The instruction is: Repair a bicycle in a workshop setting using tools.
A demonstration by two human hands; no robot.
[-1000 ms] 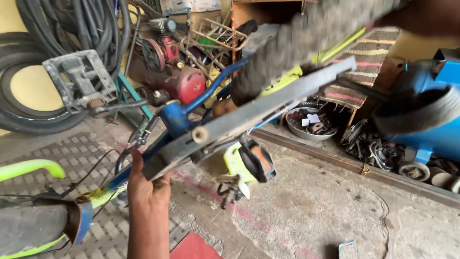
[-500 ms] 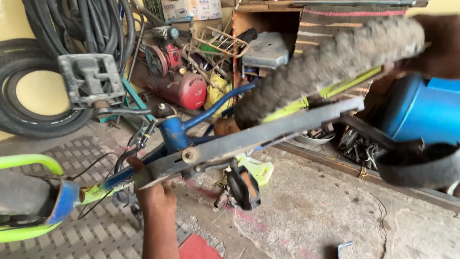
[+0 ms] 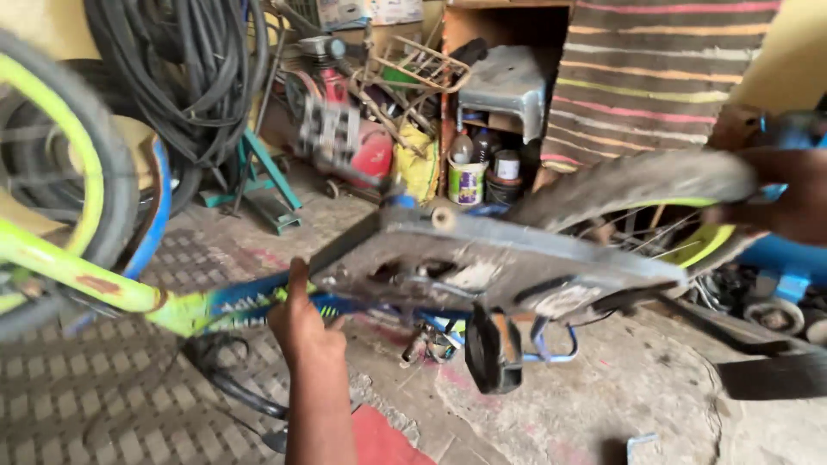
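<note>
Two hands on a bicycle, clutter close behind

Two bare hands hold a small bicycle across the middle of the frame. The left hand comes up from the bottom centre, fingers wrapped around the blue and green frame tube, thumb pointing up. The right hand, blurred at the right edge, has its fingers closed over the knobbly tyre of the wheel at centre right. A grey chain guard lies flat across the centre, with a black pedal hanging just below it. Another wheel fills the upper left corner, its rim yellow-green.

Open room lies low in the picture: bare concrete floor at lower right, and a patterned mat at lower left. The upper edge is crowded. Black hoses hang at upper left, a red compressor stands near them, and a grey stool sits above small tins at upper centre. A blue drum stands at the right edge, behind the tyre.
</note>
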